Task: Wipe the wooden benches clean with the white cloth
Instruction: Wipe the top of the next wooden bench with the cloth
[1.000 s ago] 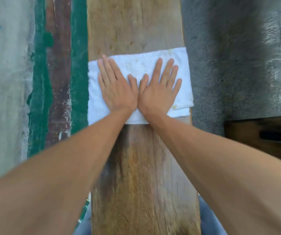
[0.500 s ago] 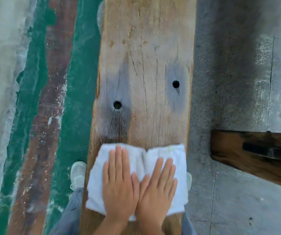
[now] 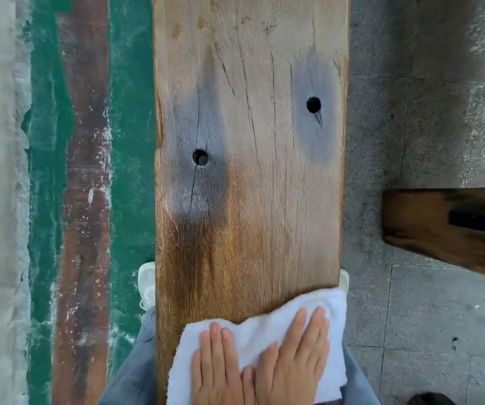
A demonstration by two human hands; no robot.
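- My left hand (image 3: 216, 372) and right hand (image 3: 295, 361) lie flat, fingers straight, side by side, pressing the white cloth (image 3: 253, 340); neither grips it.
- The cloth spans the counter (image 3: 250, 171) at its near end, skewed, with its right corner farther up.
- The counter's long axis runs straight away from my hands, so I judge the next stroke goes forward, towards the two holes (image 3: 200, 157).
- A second wooden bench (image 3: 446, 226) lies right of the counter, nearer my right hand.
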